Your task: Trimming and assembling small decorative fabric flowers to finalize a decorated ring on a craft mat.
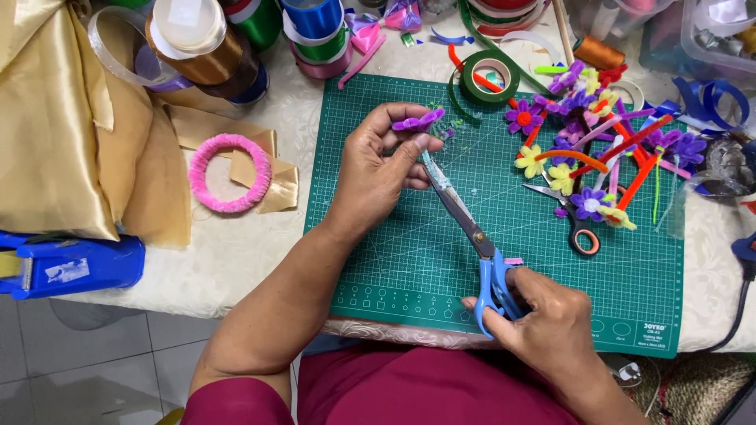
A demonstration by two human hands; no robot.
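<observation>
My left hand pinches a small purple pipe-cleaner flower over the green cutting mat. My right hand grips blue-handled scissors by the loops near the mat's front edge. The blades point up and left, with their tips at the flower's stem just below my left thumb.
A pile of pipe-cleaner flowers and a second pair of scissors lie on the mat's right side. A green tape roll, ribbon spools, a pink fuzzy ring, gold fabric and a blue tape dispenser surround it.
</observation>
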